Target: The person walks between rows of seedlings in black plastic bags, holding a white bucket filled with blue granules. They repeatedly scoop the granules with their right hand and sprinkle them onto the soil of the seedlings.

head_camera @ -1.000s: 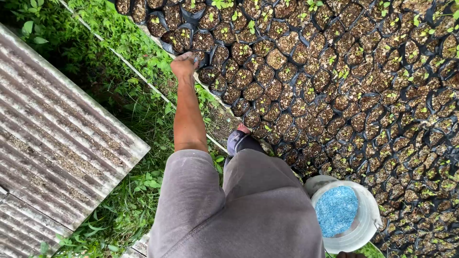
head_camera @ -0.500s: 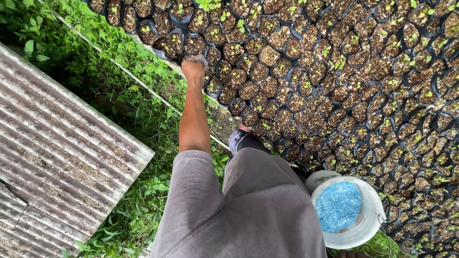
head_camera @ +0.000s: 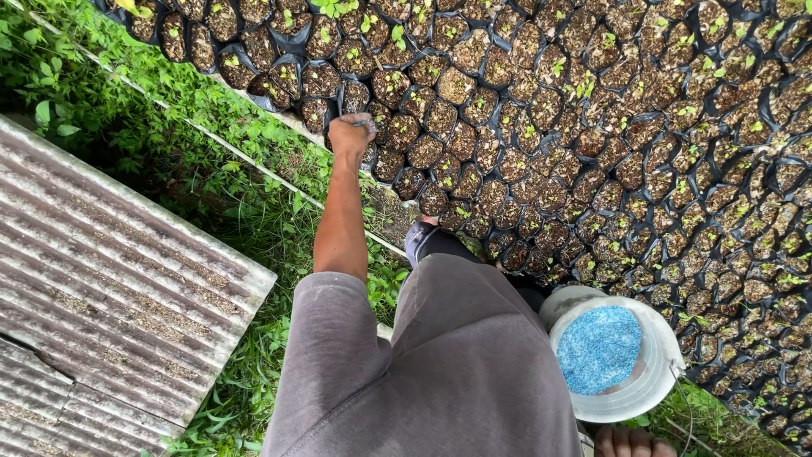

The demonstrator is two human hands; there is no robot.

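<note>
My left hand point(head_camera: 350, 134) reaches forward at arm's length over the near edge of a bed of black seedling bags point(head_camera: 541, 110). Its fingers are closed in a fist around a small grey tool whose tip pokes out just above a bag of soil. A white bucket point(head_camera: 655, 385) part-filled with blue granules point(head_camera: 599, 349) hangs at my right side. Knuckles of my right hand point(head_camera: 630, 442) show at the bottom edge, right against the bucket's rim. My grey shirt hides the rest of that arm.
The bags, most with small green seedlings, fill the upper right. My sandalled foot point(head_camera: 423, 239) stands at the bed's edge. A strip of grass and weeds point(head_camera: 245, 195) runs alongside, with a thin white line through it. Rusty corrugated metal sheets point(head_camera: 110, 279) lie at left.
My left hand has shifted from one bag to another a little further along the bed's edge. The bucket has stayed at my right side.
</note>
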